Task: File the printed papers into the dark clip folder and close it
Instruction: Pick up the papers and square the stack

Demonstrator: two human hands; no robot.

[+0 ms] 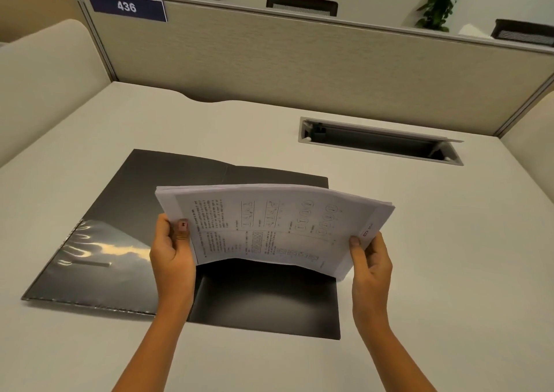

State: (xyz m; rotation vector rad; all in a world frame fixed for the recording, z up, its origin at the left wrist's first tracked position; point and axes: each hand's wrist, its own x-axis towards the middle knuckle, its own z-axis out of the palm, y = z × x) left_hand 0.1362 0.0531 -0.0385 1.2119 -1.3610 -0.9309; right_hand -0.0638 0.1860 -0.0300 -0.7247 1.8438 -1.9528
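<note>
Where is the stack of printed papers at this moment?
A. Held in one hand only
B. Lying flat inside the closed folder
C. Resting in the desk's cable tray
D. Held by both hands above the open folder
D: the left hand and right hand each grip an end of the printed papers, bowed above the open dark folder.

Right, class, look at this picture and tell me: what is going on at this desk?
A person holds a stack of printed papers with both hands, the left hand at one end and the right hand at the other. The stack bows upward above a dark folder lying open on the desk. The papers are not yet in the folder, which is not yet closed.
</note>
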